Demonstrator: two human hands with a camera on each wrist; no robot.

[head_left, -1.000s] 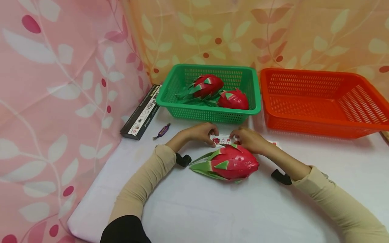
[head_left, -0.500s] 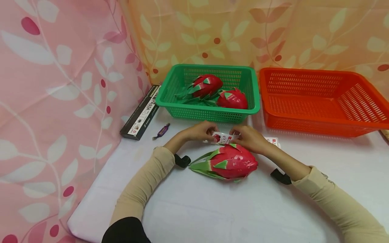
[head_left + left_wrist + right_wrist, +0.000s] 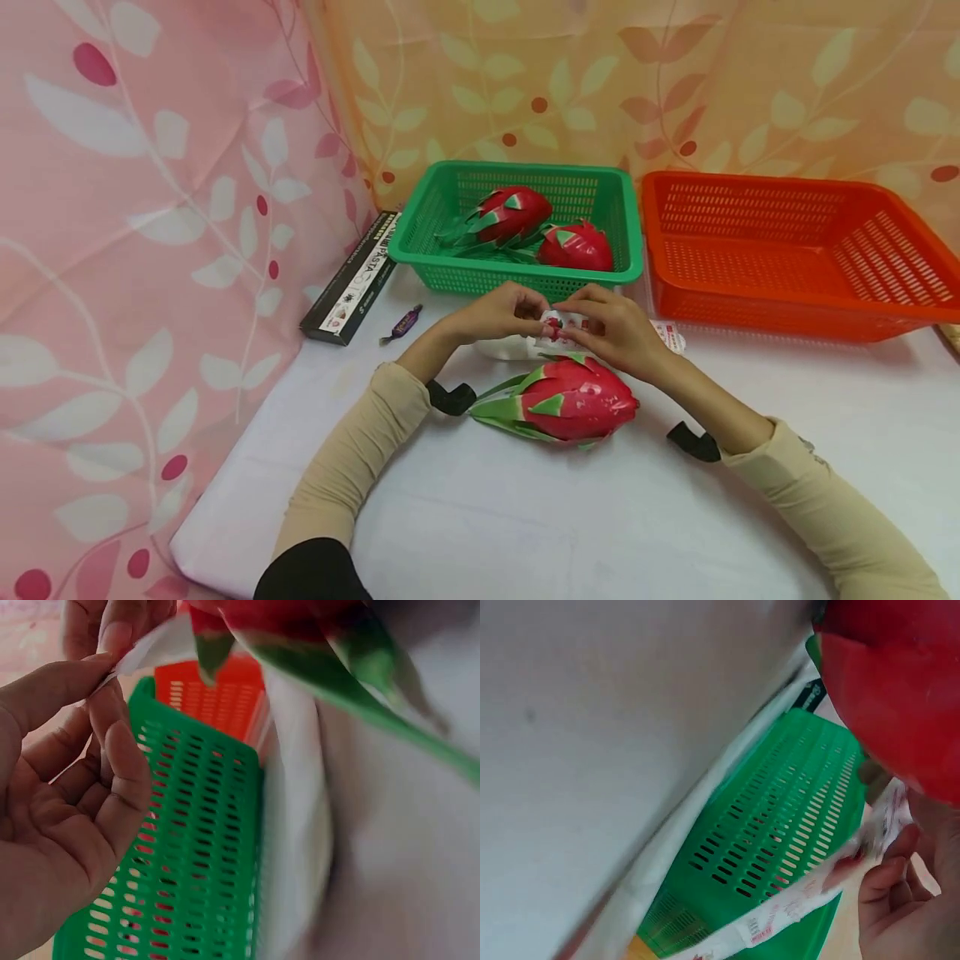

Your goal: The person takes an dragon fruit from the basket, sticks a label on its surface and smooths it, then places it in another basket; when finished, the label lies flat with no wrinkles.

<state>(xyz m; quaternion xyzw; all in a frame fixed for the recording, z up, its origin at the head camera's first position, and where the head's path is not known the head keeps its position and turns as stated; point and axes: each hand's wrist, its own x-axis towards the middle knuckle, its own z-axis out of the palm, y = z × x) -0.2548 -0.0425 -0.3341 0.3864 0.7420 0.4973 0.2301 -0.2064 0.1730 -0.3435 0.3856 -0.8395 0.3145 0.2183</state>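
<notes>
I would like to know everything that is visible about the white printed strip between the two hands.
The strip is white, narrow and thin, looking like paper or plastic film. It carries red print and red pictures; the small text is unreadable. The left hand and right hand both pinch it, just beyond the nearest dragon fruit and in front of the green basket. A further part shows past the right hand.
</notes>
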